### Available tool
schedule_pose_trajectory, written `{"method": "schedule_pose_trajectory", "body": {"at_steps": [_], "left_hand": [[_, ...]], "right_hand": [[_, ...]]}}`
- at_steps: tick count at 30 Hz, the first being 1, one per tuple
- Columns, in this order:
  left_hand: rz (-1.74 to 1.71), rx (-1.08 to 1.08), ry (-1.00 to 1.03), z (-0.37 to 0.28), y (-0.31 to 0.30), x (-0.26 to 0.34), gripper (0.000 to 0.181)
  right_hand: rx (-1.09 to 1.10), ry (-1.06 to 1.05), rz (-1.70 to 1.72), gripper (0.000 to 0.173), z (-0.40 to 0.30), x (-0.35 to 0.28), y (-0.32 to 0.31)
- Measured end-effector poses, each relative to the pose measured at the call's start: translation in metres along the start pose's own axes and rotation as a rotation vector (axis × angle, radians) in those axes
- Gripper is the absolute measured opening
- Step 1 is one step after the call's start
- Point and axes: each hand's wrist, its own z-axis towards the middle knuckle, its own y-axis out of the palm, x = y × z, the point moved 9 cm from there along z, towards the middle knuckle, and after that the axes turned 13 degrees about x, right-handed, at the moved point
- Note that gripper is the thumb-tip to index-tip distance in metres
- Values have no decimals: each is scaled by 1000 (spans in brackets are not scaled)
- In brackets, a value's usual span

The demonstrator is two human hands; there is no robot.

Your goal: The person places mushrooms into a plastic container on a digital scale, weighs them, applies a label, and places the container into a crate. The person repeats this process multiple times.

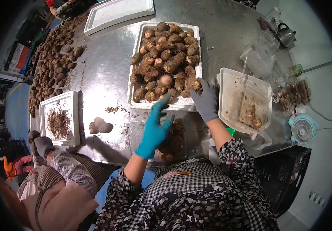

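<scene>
My left hand (156, 127), in a teal glove, is over the near rim of a white foam tray (180, 106), its fingers apart and holding nothing. Just beyond its fingertips, a pale round taro corm (166, 80) looks blurred. My right hand (206, 99), in a grey glove, is at the tray's near right corner. Its thumb and fingers lie around the end of a brown taro corm (193, 83); whether they grip it I cannot tell. Many hairy taro corms (174, 62) fill the tray. Below my left forearm, partly hidden, is a clear plastic container (173, 144) with more corms.
To the right, a white plastic tub (245, 115) holds a clear container and several corms. Beyond are a kettle (286, 35) and a blue fan (303, 128). Loose corms (52, 69) are heaped at left. A co-worker's gloved hand (44, 145) is beside a debris-strewn foam lid (75, 121).
</scene>
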Motion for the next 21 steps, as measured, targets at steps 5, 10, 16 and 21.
{"method": "schedule_pose_trajectory", "body": {"at_steps": [5,10,16,21], "left_hand": [[-273,-207,-128,43,40,-3,64],[-553,-361,-396,27,65,-9,68],[-424,-185,-312,15,57,-5,62],[-234,-57,-52,10,46,-2,59]], "right_hand": [[-129,81,401,45,-18,-40,-39],[-178,179,526,41,-29,-36,-61],[-108,121,442,36,-37,-37,-75],[-110,103,346,30,-37,-49,-89]]}}
